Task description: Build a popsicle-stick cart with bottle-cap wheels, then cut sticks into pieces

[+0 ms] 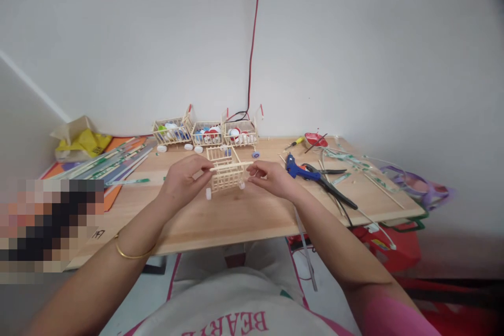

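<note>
Between my hands stands a small cart (226, 178) built of thin wooden sticks, with white wheels at its base. A thin wooden stick (232, 166) lies level across its near upper side. Thumb and fingers of my left hand (183, 181) pinch the left end of this stick. At the other end, the fingers of my right hand (271, 176) close on the stick's right tip. The cart's wheels appear to rest on the wooden table (189, 228). My fingers partly cover the stick's ends.
Behind are several similar stick carts (208, 134) filled with bottle caps. To the right lie a blue glue gun (301, 169), black-handled pliers (336, 193), a yellow-handled knife (295, 143) and a red dish (316, 139). Bundled sticks (106, 163) and a yellow bag (82, 142) lie left.
</note>
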`<action>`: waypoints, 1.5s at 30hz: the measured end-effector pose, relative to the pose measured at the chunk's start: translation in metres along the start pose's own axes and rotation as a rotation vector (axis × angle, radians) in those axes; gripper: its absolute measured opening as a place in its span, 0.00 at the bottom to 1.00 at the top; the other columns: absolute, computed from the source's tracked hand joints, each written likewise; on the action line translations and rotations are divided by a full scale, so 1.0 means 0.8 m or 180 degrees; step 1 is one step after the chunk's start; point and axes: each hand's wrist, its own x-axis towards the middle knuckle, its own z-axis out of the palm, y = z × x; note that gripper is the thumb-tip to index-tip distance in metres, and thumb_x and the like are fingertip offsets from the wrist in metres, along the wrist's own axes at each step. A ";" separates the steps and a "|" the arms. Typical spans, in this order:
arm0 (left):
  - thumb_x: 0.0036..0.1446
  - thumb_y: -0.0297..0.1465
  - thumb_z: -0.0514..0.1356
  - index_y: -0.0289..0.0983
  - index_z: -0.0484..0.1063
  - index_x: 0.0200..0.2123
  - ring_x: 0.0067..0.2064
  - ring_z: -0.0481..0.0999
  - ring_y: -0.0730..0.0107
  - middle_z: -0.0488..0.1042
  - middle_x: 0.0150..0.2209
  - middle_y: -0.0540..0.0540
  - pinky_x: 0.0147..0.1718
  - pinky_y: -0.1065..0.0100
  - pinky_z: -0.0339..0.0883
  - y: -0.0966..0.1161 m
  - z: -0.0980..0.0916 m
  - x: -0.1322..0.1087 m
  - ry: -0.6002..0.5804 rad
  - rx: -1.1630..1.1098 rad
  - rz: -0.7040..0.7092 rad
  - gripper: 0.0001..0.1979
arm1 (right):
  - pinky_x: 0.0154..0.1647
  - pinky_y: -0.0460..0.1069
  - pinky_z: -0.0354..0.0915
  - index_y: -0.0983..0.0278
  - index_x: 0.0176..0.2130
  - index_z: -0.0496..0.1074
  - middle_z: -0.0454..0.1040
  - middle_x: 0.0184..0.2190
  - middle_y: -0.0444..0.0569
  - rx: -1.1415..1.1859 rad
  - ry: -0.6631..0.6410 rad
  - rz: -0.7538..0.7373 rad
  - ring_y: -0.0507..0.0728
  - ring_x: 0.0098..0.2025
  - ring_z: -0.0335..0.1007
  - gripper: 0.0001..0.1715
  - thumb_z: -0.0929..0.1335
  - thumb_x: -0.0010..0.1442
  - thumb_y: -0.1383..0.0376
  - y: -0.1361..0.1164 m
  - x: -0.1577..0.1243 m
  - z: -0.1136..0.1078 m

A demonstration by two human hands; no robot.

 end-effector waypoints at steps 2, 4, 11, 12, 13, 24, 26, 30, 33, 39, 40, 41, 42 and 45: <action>0.58 0.28 0.59 0.36 0.73 0.33 0.34 0.75 0.70 0.77 0.32 0.46 0.36 0.69 0.68 0.000 0.001 0.006 -0.0041 -0.0069 -0.0036 0.03 | 0.33 0.44 0.62 0.67 0.38 0.72 0.74 0.30 0.46 0.0123 0.0015 0.0056 0.50 0.30 0.68 0.08 0.69 0.56 0.66 0.000 0.002 0.004; 0.58 0.29 0.59 0.36 0.73 0.33 0.34 0.75 0.70 0.77 0.31 0.46 0.36 0.69 0.68 -0.001 0.003 0.010 -0.0057 -0.0106 -0.0066 0.04 | 0.32 0.44 0.62 0.66 0.36 0.72 0.74 0.29 0.45 0.0176 -0.0009 0.0026 0.50 0.30 0.67 0.06 0.68 0.57 0.66 0.000 0.005 0.004; 0.58 0.34 0.60 0.38 0.73 0.35 0.34 0.75 0.70 0.77 0.32 0.48 0.36 0.69 0.69 -0.016 0.011 0.004 -0.0027 -0.0202 -0.0153 0.06 | 0.36 0.46 0.61 0.67 0.37 0.75 0.77 0.33 0.49 -0.0247 0.0317 -0.0017 0.52 0.33 0.69 0.09 0.65 0.59 0.67 0.019 0.007 -0.025; 0.58 0.35 0.61 0.38 0.73 0.36 0.35 0.76 0.70 0.77 0.33 0.47 0.36 0.68 0.69 -0.019 0.012 0.002 -0.0056 -0.0248 -0.0125 0.07 | 0.36 0.46 0.61 0.67 0.37 0.75 0.78 0.33 0.49 -0.0310 0.0324 0.0035 0.52 0.33 0.69 0.10 0.65 0.59 0.67 0.022 0.006 -0.030; 0.57 0.36 0.62 0.38 0.73 0.37 0.36 0.76 0.69 0.77 0.34 0.47 0.37 0.68 0.69 -0.021 0.013 0.000 -0.0101 -0.0300 -0.0088 0.08 | 0.37 0.46 0.61 0.67 0.36 0.75 0.78 0.33 0.49 -0.0357 0.0305 0.0086 0.52 0.34 0.70 0.10 0.64 0.59 0.67 0.026 0.004 -0.034; 0.52 0.39 0.67 0.40 0.68 0.51 0.46 0.73 0.61 0.73 0.46 0.42 0.45 0.60 0.70 -0.043 0.026 -0.014 -0.0063 -0.0522 -0.0011 0.24 | 0.35 0.45 0.58 0.68 0.38 0.74 0.76 0.35 0.52 -0.1577 -0.0899 0.0584 0.53 0.35 0.70 0.10 0.65 0.61 0.65 0.042 -0.015 -0.008; 0.52 0.40 0.67 0.41 0.66 0.52 0.49 0.71 0.59 0.71 0.48 0.41 0.47 0.57 0.69 -0.043 0.029 -0.018 0.0163 -0.0498 -0.0063 0.25 | 0.37 0.45 0.58 0.68 0.37 0.74 0.76 0.37 0.53 -0.1720 -0.0943 0.0589 0.54 0.37 0.70 0.10 0.64 0.61 0.67 0.042 -0.013 -0.001; 0.50 0.41 0.68 0.43 0.63 0.55 0.54 0.68 0.54 0.67 0.51 0.40 0.52 0.51 0.66 -0.043 0.039 -0.030 0.0152 -0.0362 -0.0071 0.30 | 0.38 0.47 0.59 0.67 0.37 0.73 0.76 0.38 0.55 -0.2018 -0.1169 0.0584 0.56 0.39 0.72 0.11 0.62 0.62 0.67 0.036 -0.005 0.000; 0.49 0.40 0.68 0.44 0.61 0.57 0.56 0.65 0.52 0.64 0.53 0.39 0.54 0.49 0.64 -0.043 0.047 -0.037 0.0035 -0.0315 -0.0074 0.33 | 0.39 0.48 0.60 0.67 0.38 0.72 0.77 0.40 0.56 -0.2178 -0.1349 0.0581 0.57 0.40 0.73 0.12 0.60 0.64 0.66 0.030 0.000 -0.005; 0.49 0.40 0.68 0.45 0.58 0.59 0.57 0.64 0.51 0.62 0.54 0.38 0.53 0.49 0.66 -0.051 0.055 -0.039 0.0041 -0.0386 -0.0207 0.36 | 0.42 0.52 0.64 0.68 0.41 0.72 0.76 0.43 0.59 -0.2470 -0.1530 0.0641 0.62 0.42 0.75 0.16 0.58 0.65 0.65 0.022 0.007 0.001; 0.49 0.40 0.68 0.45 0.58 0.59 0.57 0.64 0.51 0.62 0.54 0.38 0.53 0.49 0.66 -0.052 0.055 -0.039 0.0023 -0.0402 -0.0245 0.36 | 0.42 0.53 0.64 0.69 0.42 0.71 0.76 0.43 0.60 -0.2531 -0.1526 0.0679 0.63 0.43 0.75 0.16 0.59 0.64 0.65 0.020 0.007 0.004; 0.49 0.40 0.68 0.44 0.59 0.59 0.57 0.64 0.51 0.62 0.54 0.38 0.53 0.49 0.67 -0.054 0.055 -0.040 0.0015 -0.0422 -0.0277 0.35 | 0.42 0.54 0.65 0.70 0.43 0.71 0.76 0.42 0.61 -0.2593 -0.1518 0.0726 0.65 0.42 0.75 0.16 0.59 0.63 0.66 0.019 0.007 0.008; 0.49 0.40 0.68 0.44 0.59 0.59 0.56 0.64 0.51 0.62 0.55 0.38 0.52 0.50 0.67 -0.056 0.055 -0.040 0.0019 -0.0435 -0.0295 0.35 | 0.41 0.55 0.66 0.72 0.44 0.71 0.76 0.42 0.63 -0.2654 -0.1506 0.0777 0.66 0.42 0.75 0.16 0.60 0.62 0.66 0.017 0.007 0.011; 0.49 0.39 0.68 0.44 0.60 0.58 0.56 0.65 0.51 0.62 0.54 0.38 0.52 0.51 0.68 -0.058 0.055 -0.042 0.0032 -0.0463 -0.0308 0.35 | 0.39 0.56 0.67 0.74 0.45 0.71 0.75 0.41 0.65 -0.2778 -0.1518 0.0881 0.67 0.41 0.75 0.17 0.60 0.62 0.68 0.014 0.008 0.016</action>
